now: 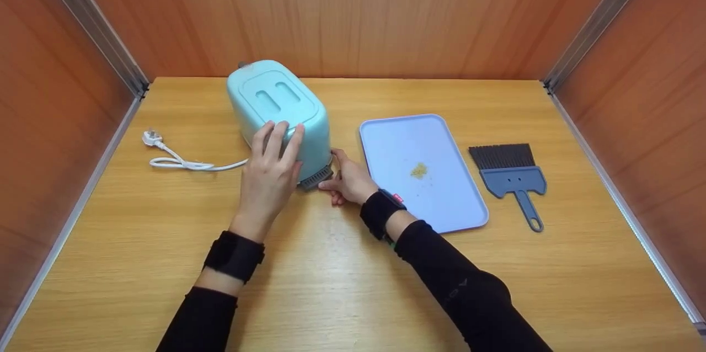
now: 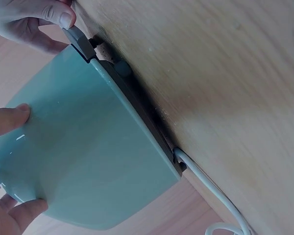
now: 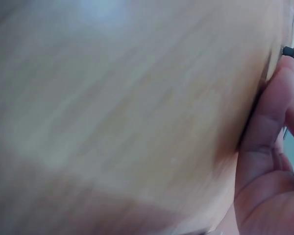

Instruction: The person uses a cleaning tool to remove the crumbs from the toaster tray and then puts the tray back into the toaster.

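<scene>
A pale turquoise toaster (image 1: 278, 92) with two slot-shaped recesses on top stands at the left back of the table. My left hand (image 1: 270, 167) holds its near end, fingers spread over the top edge and side. In the left wrist view the thumb and other fingertips press the shell apart from each other. My right hand (image 1: 353, 178) grips the toaster's near lower corner, its thumb at the dark grey slotted piece (image 1: 316, 178). A dark, shadowed gap runs under the base in the left wrist view. The right hand's other fingers are partly hidden.
A white power cord (image 1: 193, 165) with its plug (image 1: 151, 137) lies left of the toaster. Right of the hands is a lavender tray (image 1: 397, 139) with a small heap of yellowish crumbs (image 1: 419, 170). A blue-grey hand brush (image 1: 513, 181) lies farther right. Wooden panels (image 1: 353, 15) enclose the table.
</scene>
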Available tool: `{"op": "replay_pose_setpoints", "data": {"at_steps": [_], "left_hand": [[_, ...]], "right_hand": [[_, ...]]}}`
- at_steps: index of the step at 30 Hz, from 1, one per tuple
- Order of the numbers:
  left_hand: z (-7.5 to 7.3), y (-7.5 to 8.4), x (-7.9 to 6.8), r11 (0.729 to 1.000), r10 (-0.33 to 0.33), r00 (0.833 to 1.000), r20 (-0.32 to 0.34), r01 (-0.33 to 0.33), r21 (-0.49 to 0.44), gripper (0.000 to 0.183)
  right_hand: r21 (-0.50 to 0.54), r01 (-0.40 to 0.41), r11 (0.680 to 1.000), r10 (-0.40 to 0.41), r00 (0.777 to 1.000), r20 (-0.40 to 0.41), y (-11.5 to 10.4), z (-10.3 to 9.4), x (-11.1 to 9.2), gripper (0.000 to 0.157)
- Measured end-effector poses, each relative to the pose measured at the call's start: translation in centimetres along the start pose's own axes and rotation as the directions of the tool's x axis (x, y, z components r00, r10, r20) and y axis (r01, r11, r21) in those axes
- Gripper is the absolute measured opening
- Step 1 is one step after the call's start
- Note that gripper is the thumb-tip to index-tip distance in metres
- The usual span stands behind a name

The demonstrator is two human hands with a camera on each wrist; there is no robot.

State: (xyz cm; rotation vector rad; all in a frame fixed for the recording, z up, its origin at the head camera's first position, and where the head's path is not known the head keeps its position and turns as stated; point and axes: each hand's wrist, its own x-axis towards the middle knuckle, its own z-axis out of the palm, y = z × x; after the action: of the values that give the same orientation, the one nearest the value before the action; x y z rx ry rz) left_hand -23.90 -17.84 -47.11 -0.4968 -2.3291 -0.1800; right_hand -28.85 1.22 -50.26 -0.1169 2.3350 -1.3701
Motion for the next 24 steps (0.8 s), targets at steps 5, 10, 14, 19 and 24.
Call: {"op": "replay_pose_setpoints", "data": {"at_steps": [5,10,14,19,24], "left_hand": [[-0.05,-0.1,-0.05,1.0,-0.008,1.0,0.005,0.008,-0.011,0.071],[0.03,-0.09,-0.2,1.0,-0.008,1.0,0.013,0.009,-0.017,0.072],[0.01,-0.07,-0.25,1.0,-0.015,1.0,0.021,0.016,-0.021,0.071],[-0.13,-0.01,-0.21,0.999,-0.025,0.999,0.028,0.025,-0.02,0.071],[-0.06,0.06,-0.12,1.0,-0.016,1.0,0.014,0.016,-0.015,0.07]], "right_hand": [[-0.017,-0.004,1.0,0.005,1.0,0.024,0.13,-0.23,0.19,0.088],[-0.042,0.007,0.999,-0.005,0.999,0.048,0.57,-0.66,0.48,0.088],[-0.062,0.027,0.998,-0.024,0.999,0.041,0.66,-0.58,0.61,0.087],[-0.078,0.051,0.996,-0.049,0.998,0.027,0.5,-0.42,0.66,0.077],[-0.131,0.041,0.991,-0.042,0.999,-0.008,0.22,-0.28,0.7,0.068]]}}
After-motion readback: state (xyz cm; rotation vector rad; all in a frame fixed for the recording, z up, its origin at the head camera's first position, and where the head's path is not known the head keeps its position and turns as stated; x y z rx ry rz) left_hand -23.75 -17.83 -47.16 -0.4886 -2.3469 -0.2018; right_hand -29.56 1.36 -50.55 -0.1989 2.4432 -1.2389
